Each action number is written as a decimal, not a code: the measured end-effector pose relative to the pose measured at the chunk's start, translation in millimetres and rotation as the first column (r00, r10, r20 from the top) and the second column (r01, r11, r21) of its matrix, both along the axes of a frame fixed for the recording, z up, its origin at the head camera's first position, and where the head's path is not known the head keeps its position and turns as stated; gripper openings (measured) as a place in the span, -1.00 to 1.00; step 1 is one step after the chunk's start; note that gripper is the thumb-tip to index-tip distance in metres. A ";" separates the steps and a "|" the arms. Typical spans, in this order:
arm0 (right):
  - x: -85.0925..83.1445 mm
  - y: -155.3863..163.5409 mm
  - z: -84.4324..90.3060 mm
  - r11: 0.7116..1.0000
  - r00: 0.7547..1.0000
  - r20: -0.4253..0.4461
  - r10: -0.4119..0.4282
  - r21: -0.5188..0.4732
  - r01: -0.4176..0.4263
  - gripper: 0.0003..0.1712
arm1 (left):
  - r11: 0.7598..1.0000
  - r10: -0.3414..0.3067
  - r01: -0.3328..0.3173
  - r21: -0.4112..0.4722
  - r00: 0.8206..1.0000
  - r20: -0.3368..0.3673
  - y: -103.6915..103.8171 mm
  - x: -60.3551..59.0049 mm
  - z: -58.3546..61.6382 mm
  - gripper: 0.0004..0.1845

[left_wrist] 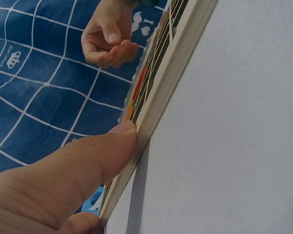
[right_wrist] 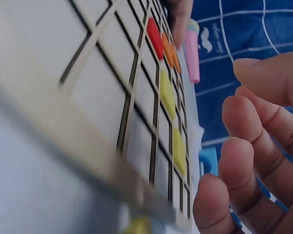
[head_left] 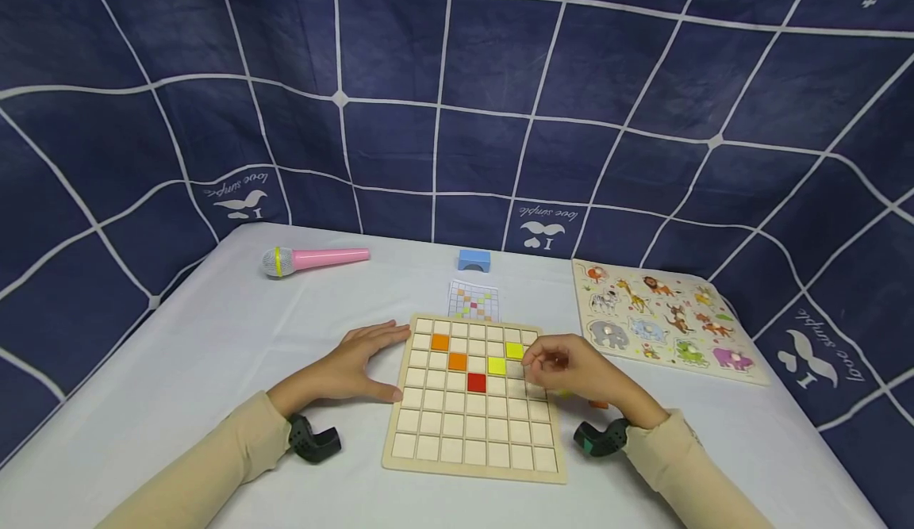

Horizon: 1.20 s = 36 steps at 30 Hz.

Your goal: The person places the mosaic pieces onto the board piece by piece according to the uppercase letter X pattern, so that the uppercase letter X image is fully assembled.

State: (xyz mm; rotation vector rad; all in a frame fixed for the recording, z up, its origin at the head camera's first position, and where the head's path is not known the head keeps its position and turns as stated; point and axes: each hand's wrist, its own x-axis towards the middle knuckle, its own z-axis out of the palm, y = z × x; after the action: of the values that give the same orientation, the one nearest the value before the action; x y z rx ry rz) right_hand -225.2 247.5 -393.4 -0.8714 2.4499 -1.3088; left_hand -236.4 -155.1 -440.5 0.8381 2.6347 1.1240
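Note:
A wooden grid board [head_left: 474, 475] lies on the white table, with two orange tiles [head_left: 448, 352], a red tile [head_left: 476, 382] and two yellow tiles [right_wrist: 167, 94] in its squares. My left hand [head_left: 353, 362] is spread at the board's left edge; the thumb [left_wrist: 115, 151] touches the rim in the left wrist view. Over the board's right side hovers my right hand [head_left: 571, 366], fingers loosely bent, thumb and fingertips apart with nothing between them. Partly hidden beneath it, a yellow piece [head_left: 564, 392] and an orange piece [head_left: 598, 404] lie right of the board.
Behind the board lies a printed pattern card [head_left: 474, 300] showing a coloured grid, its lower edge hidden. Farther back is a blue arch block [head_left: 474, 260]. A pink toy microphone [head_left: 314, 260] lies at the back left, and an animal puzzle board [head_left: 664, 319] at the right.

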 end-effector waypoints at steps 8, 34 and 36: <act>3.5 25.2 2.9 1.000 0.999 -0.032 -0.027 -0.004 0.027 -0.91 | 1.000 -0.005 0.005 0.003 1.000 -0.005 0.5 -0.2 0.7 0.11; -10.9 70.3 -12.7 0.996 0.992 0.123 -0.004 0.086 -0.007 -0.62 | 1.000 -0.011 0.012 0.009 1.000 -0.022 -0.6 1.1 0.1 0.09; -10.1 69.6 -12.5 0.996 0.993 0.115 -0.005 0.094 -0.006 -0.61 | 1.000 -0.013 0.013 0.010 1.000 -0.023 -0.7 0.9 0.1 0.09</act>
State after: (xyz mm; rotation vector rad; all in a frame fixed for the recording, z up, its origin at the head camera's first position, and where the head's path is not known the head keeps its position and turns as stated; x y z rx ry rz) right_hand -235.3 317.1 -405.9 -0.7512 2.4003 -1.1980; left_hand -235.5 -155.8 -440.4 0.8737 2.6404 1.1317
